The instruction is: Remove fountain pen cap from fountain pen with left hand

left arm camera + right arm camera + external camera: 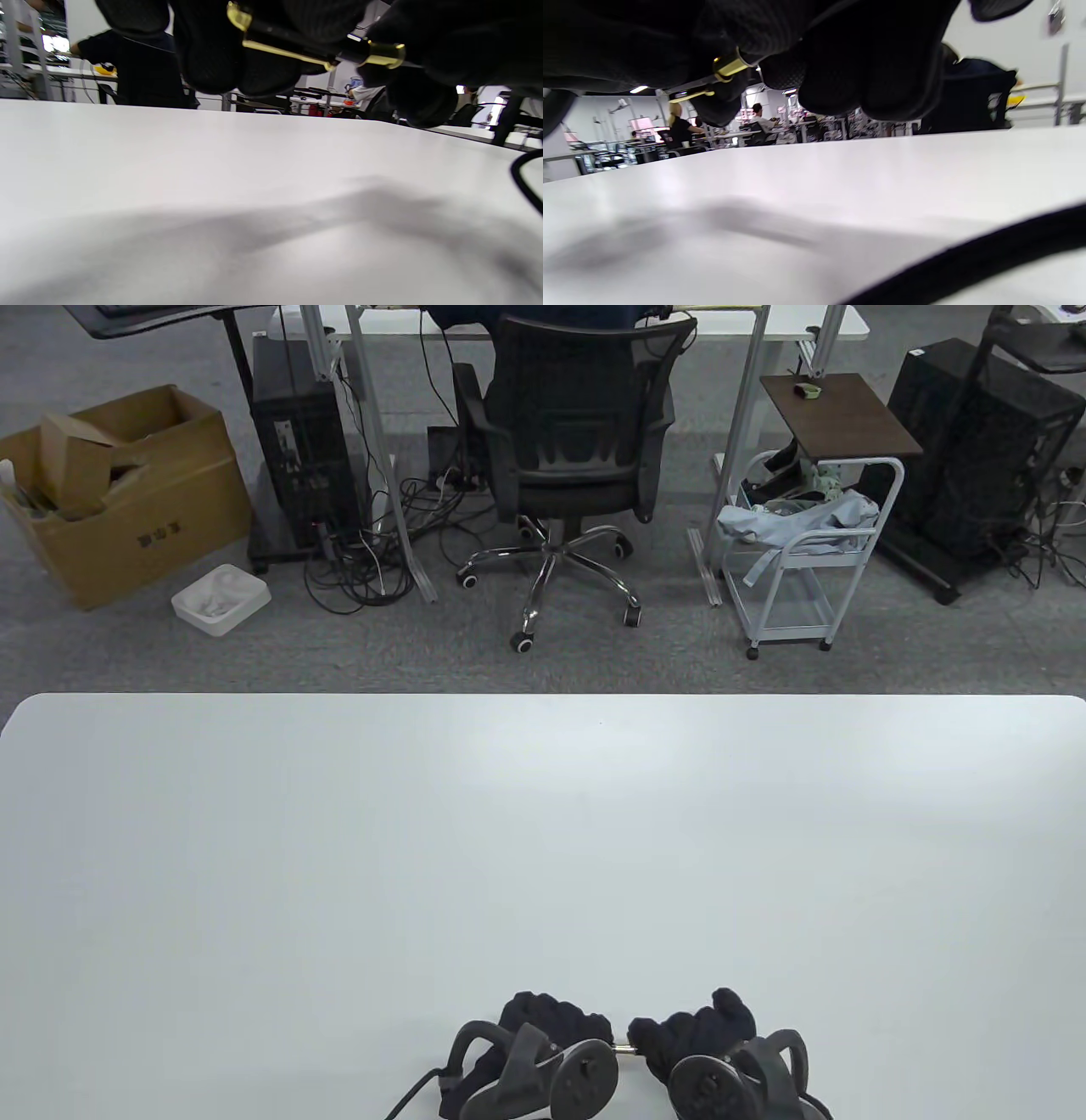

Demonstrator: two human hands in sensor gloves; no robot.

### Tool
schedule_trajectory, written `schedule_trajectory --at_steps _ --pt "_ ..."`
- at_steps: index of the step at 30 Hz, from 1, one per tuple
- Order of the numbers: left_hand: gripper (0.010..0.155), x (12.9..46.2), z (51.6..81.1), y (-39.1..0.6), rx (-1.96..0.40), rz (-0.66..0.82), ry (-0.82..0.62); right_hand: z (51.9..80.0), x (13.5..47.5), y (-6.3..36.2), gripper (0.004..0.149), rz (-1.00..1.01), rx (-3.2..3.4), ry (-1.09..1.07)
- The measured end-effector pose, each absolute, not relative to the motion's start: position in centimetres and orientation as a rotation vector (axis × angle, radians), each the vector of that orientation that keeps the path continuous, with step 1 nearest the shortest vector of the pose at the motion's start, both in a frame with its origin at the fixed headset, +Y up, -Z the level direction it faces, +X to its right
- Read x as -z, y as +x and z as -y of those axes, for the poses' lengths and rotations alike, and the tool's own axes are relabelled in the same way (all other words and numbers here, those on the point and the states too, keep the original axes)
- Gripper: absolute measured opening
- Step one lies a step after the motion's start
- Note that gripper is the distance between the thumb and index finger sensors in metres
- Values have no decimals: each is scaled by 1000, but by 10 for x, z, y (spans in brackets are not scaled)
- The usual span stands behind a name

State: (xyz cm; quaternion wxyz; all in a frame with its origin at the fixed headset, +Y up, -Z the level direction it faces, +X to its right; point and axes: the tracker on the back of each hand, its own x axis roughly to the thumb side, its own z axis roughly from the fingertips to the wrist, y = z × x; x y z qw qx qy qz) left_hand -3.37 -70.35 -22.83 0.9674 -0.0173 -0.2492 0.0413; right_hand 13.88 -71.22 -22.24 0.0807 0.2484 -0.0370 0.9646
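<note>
At the near edge of the white surface (543, 848), the left hand (551, 1027) and right hand (691, 1031) are held close together, raised just above it. The left hand grips the fountain pen cap (297, 40), black with a gold clip and gold band. Just right of the cap, the right hand grips the fountain pen (723, 70); a short metal section bridges the gap between them. Beyond the surface's far edge stands an office chair (573, 449).

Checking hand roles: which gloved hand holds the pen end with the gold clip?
The left hand; the black pen cap's gold clip lies under its fingers, not the right hand's.
</note>
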Motion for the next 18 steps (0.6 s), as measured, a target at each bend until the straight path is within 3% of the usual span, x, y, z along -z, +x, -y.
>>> schedule_trajectory --at_steps 7,12,18 --pt "41 290 697 -37 -161 341 -47 705 239 199 46 187 -2840 377" --pt "40 333 731 -25 -68 269 -101 698 246 227 46 239 -2754 198" --pt "39 361 756 -14 64 252 -140 703 252 234 46 193 -2782 192"
